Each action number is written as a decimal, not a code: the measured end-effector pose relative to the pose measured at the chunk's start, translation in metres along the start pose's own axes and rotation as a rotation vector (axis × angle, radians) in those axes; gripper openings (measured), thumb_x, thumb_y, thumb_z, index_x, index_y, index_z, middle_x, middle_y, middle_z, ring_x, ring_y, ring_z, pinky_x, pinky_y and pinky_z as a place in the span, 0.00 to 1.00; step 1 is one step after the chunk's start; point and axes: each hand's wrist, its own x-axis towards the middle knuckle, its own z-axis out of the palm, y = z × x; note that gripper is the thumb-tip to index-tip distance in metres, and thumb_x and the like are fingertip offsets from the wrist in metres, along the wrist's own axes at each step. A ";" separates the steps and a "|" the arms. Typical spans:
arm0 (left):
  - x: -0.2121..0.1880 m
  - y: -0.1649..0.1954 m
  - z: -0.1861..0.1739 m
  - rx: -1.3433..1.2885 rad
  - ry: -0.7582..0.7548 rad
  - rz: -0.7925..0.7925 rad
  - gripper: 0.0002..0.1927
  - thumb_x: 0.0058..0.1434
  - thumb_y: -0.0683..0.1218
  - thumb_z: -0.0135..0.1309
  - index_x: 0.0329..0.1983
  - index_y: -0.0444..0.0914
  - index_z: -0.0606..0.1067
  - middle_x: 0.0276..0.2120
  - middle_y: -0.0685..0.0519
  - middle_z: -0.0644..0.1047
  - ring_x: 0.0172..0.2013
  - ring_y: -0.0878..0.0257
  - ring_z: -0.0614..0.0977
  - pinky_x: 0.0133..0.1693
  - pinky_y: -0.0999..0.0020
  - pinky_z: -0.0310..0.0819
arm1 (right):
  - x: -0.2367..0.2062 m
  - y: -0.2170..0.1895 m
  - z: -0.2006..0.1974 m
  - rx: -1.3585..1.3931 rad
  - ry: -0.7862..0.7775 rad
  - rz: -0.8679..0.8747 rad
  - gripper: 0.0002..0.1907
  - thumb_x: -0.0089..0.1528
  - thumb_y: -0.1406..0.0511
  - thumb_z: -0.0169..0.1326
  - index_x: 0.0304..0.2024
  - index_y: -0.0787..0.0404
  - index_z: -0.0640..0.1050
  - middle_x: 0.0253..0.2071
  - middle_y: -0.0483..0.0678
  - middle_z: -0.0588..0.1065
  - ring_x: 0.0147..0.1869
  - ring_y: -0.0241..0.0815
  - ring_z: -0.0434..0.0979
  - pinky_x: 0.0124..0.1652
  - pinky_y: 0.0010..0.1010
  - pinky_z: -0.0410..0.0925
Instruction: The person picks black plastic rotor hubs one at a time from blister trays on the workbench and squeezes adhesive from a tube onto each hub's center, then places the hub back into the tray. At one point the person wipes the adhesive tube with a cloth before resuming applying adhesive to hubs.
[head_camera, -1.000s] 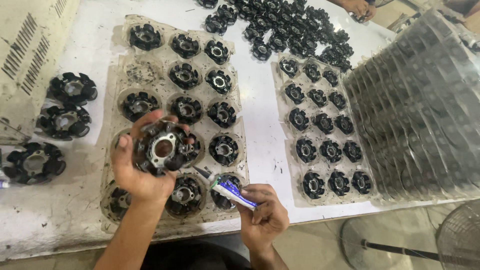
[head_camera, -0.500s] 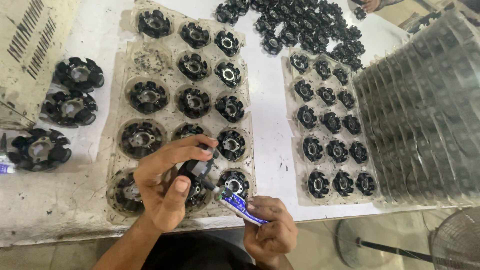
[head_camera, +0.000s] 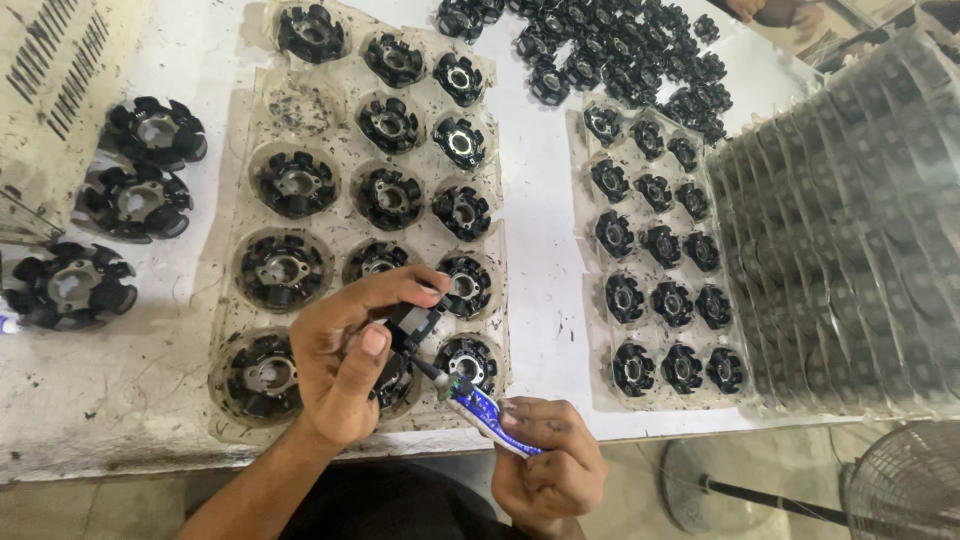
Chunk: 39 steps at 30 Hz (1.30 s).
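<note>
My left hand (head_camera: 345, 355) grips a black round stator part (head_camera: 410, 328) on edge, just above the near end of a clear moulded tray (head_camera: 235, 250) filled with the same parts. My right hand (head_camera: 545, 465) holds a small blue and white tube (head_camera: 490, 415) with its dark nozzle touching the held part. Below the hands, the tray pockets still hold parts such as a stator (head_camera: 468, 360) by the nozzle.
A second clear tray (head_camera: 590, 300) of smaller black parts lies to the right, beside a tall stack of empty clear trays (head_camera: 850, 250). Loose black parts are piled at the top (head_camera: 610, 50) and three larger ones sit at the left (head_camera: 135, 200). A fan (head_camera: 900, 490) stands at the lower right.
My left hand turned the stator from flat to on edge and lowered it toward me. My right hand brought the tube's nozzle up against it.
</note>
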 end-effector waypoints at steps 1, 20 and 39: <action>0.000 0.000 0.000 0.003 0.000 0.004 0.23 0.73 0.54 0.48 0.51 0.27 0.78 0.52 0.36 0.81 0.50 0.55 0.83 0.59 0.63 0.76 | -0.001 0.000 0.000 0.005 0.006 0.009 0.26 0.51 0.81 0.63 0.22 0.59 0.58 0.32 0.53 0.78 0.37 0.50 0.85 0.37 0.40 0.82; -0.007 -0.013 0.004 -0.497 0.144 -0.099 0.25 0.72 0.56 0.50 0.56 0.28 0.73 0.52 0.31 0.76 0.55 0.43 0.80 0.59 0.50 0.76 | -0.009 0.000 0.000 0.046 0.002 0.077 0.27 0.51 0.81 0.64 0.23 0.59 0.57 0.33 0.53 0.79 0.38 0.50 0.84 0.39 0.41 0.82; -0.013 -0.019 0.021 -0.953 0.585 -0.592 0.24 0.62 0.59 0.50 0.50 0.36 0.75 0.47 0.40 0.79 0.49 0.40 0.81 0.49 0.41 0.76 | -0.014 0.003 0.004 0.007 0.029 0.072 0.25 0.53 0.81 0.62 0.26 0.60 0.57 0.34 0.56 0.77 0.40 0.52 0.84 0.41 0.46 0.83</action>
